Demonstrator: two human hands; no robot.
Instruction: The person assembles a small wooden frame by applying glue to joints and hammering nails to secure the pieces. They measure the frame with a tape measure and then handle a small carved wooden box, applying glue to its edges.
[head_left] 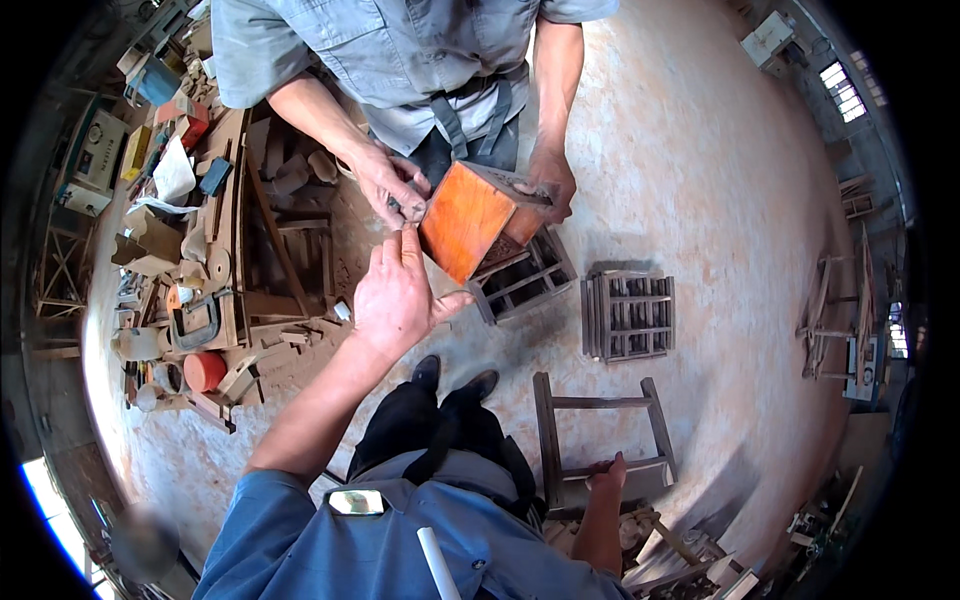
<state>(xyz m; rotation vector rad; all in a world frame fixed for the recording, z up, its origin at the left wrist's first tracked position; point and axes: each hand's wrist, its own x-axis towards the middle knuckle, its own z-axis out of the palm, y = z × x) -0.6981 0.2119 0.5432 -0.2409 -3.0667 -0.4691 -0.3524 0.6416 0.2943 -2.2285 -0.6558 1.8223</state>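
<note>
My left hand (395, 298) reaches forward with thumb and fingers apart. Its fingertips are beside the lower left edge of a wooden piece with a glossy orange panel (466, 222) and darker carved sides; whether they touch it I cannot tell. A co-worker facing me holds that piece, one hand (388, 185) at its left edge and the other hand (552, 182) at its right. Low on the right, my right hand (605, 474) is closed round the lower rail of a dark wooden frame (601, 403), which stands tilted beside my leg.
Under the orange piece is a slatted dark wooden frame (528, 283). A stack of similar frames (630, 315) stands on the floor to its right. At left, a cluttered workbench (240, 215) carries a clamp (196, 325) and a red-lidded jar (204, 371). Wood offcuts (690, 560) lie near my right arm.
</note>
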